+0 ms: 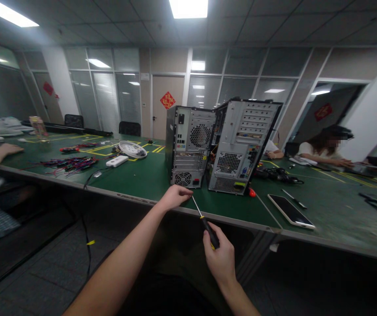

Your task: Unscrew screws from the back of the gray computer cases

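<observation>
Two upright computer cases stand side by side, the left case (193, 145) and the right case (241, 145), with their back panels facing me. My right hand (219, 250) is wrapped round the black and yellow handle of a screwdriver (211, 235), whose shaft points up and left. Near the screwdriver's tip, my left hand (175, 197) is closed at the table edge, just below the left case. Its fingertips are pressed together, and anything between them is too small to make out.
On the green table (149, 180) lie bundled wires (68, 164), a white power strip (116, 161), a round white tray (132, 149), a phone (290, 210) and black cables (280, 175). Other people sit at left and right; one person's hand (11, 149) rests on the left part.
</observation>
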`<state>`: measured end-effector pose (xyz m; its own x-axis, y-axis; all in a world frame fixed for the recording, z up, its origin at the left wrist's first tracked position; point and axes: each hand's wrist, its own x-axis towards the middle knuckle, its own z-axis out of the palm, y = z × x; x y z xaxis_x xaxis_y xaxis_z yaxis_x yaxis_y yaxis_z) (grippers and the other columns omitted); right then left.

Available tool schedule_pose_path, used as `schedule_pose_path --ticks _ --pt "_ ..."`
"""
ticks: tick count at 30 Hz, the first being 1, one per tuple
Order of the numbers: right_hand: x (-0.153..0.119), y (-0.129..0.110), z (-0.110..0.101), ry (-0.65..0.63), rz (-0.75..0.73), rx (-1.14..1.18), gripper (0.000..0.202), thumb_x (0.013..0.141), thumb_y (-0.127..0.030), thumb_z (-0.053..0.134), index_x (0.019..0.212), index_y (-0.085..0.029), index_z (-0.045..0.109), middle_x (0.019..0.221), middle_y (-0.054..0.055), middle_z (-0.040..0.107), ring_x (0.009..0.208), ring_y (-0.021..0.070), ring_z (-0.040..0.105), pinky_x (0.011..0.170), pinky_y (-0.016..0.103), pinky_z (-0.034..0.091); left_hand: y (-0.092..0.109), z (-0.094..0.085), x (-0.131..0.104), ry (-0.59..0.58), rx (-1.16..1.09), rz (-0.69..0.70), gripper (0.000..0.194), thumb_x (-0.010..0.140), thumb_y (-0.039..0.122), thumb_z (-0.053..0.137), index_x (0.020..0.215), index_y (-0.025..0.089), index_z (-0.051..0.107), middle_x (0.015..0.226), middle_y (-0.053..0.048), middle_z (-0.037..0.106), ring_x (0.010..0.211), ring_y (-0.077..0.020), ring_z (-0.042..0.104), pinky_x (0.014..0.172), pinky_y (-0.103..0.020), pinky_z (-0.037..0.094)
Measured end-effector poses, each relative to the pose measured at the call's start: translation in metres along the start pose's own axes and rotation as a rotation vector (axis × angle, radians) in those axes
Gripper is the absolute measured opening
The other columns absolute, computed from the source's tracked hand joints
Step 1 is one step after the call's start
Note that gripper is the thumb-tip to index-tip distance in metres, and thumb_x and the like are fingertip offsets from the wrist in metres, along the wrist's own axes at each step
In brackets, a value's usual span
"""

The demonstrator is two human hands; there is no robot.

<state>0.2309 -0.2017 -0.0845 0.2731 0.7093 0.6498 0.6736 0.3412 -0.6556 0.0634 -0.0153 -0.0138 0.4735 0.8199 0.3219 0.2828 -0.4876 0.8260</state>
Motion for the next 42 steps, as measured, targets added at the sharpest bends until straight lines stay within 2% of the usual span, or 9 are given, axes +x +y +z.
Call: schedule_pose_path --ticks 5,12,22,42 --pt "0.0002 0.0008 0.0006 0.000 -0.007 -0.016 0.032 0.098 -0.036 0.058 0.119 -0.018 0.073 0.113 0.011 0.079 0.104 0.0265 0.077 0.094 0.038 0.061 0.0049 -0.0004 -0.0025 -0.001 0.022 0.018 0.029 0.084 0.014 0.069 0.110 0.016 0.082 0.109 -0.007 0.082 0.103 -0.0223 0.078 0.099 -0.033 0.059" --pt "0.0008 0.0003 -0.0005 -0.004 -0.017 -0.031 0.031 0.099 -0.035 0.057 0.119 -0.018 0.073 0.113 0.012 0.079 0.104 0.0270 0.077 0.093 0.038 0.062 0.0018 0.0009 -0.0020 0.001 0.036 0.030 0.032 0.084 0.012 0.066 0.113 0.014 0.081 0.109 -0.008 0.082 0.103 -0.0217 0.078 0.098 -0.032 0.059" --pt "0.0028 0.0024 -0.0008 0.033 -0.100 -0.104 0.031 0.098 -0.032 0.057 0.120 -0.017 0.073 0.113 0.012 0.079 0.102 0.0261 0.077 0.088 0.036 0.063 0.0061 0.0004 -0.0041 0.000 0.062 0.050 0.033 0.084 0.009 0.065 0.111 0.016 0.082 0.109 -0.006 0.082 0.103 -0.0205 0.078 0.098 -0.030 0.059" --pt "0.0030 0.0015 -0.0017 0.024 -0.107 -0.110 0.031 0.099 -0.032 0.056 0.122 -0.018 0.073 0.115 0.012 0.078 0.103 0.0256 0.077 0.089 0.035 0.064 0.0060 0.0002 -0.0047 0.012 0.123 0.058 0.031 0.085 0.014 0.066 0.110 0.018 0.083 0.109 -0.006 0.083 0.101 -0.0208 0.078 0.096 -0.031 0.059"
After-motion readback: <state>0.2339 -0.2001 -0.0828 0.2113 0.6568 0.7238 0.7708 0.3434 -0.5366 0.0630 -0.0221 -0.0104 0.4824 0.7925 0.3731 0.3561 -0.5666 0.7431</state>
